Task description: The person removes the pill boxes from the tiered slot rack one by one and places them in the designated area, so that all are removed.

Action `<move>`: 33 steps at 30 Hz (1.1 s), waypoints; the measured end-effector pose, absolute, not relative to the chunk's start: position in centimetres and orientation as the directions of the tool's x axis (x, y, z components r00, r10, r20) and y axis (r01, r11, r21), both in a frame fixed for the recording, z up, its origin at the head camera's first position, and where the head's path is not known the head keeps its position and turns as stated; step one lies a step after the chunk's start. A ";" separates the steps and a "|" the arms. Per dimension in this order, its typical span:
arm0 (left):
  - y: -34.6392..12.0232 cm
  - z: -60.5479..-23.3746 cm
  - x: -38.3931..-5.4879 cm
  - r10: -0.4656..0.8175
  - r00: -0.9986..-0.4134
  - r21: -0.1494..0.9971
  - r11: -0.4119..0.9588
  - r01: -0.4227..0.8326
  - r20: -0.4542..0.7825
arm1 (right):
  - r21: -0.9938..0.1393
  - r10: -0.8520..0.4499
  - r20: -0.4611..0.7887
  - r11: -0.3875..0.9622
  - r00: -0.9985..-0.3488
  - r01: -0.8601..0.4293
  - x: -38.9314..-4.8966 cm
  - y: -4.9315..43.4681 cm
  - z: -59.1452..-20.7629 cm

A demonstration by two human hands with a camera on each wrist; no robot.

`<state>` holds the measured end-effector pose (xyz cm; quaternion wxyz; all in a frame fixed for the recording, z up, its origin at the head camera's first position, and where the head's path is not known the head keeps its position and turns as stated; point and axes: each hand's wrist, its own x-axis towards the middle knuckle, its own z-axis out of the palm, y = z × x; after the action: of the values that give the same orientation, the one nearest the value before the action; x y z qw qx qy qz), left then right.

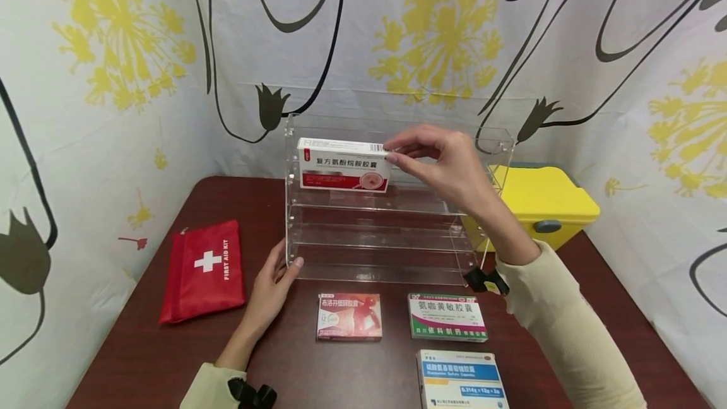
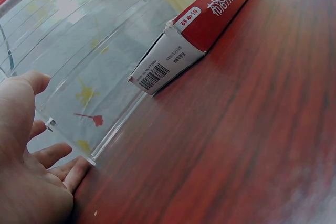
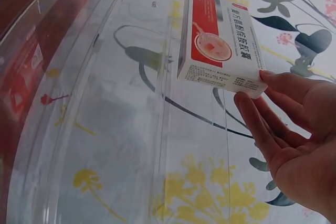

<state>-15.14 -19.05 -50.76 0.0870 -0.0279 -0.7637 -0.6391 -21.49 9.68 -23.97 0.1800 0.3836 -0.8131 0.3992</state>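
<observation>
My right hand [image 1: 449,160] pinches the right end of a white and red medicine box [image 1: 343,172] between thumb and fingers. That box is upright, label forward, at the upper left of a clear tiered display rack [image 1: 375,273]; I cannot tell whether it touches the shelf. The right wrist view shows the fingertips on the end of the medicine box [image 3: 220,45]. With loosely spread fingers, my left hand [image 1: 271,289] touches the rack's lower left side. A red and orange medicine box [image 2: 218,11] lies near it, in front of the rack.
A green and white medicine box [image 1: 447,317] and a blue and white one [image 1: 462,380] lie at the front right. The red first aid pouch [image 1: 204,270] is on the left of the table [image 1: 318,384]. Behind the rack's right side stands a yellow case [image 1: 545,197].
</observation>
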 end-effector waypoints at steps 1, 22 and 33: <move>-19.0 -50.8 -15.1 -0.070 -0.983 0.971 0.183 0.153 0.168 | -0.516 -0.481 0.594 0.388 -0.645 -0.764 -21.0 9.5 -23.8; -19.1 -51.0 -15.2 -0.073 -0.984 0.971 0.185 0.149 0.165 | -0.698 -0.516 0.378 0.386 -0.769 -0.603 -18.5 11.7 -30.5; -19.0 -50.0 -15.2 -0.063 -0.981 0.966 0.194 0.169 0.185 | -0.811 -0.568 0.247 0.321 -0.785 -0.488 -14.2 11.7 -33.2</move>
<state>-15.24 -19.05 -49.97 0.0916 -0.0348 -0.7672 -0.6339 -14.16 11.72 -33.16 -0.0413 0.3253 -0.8118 0.4832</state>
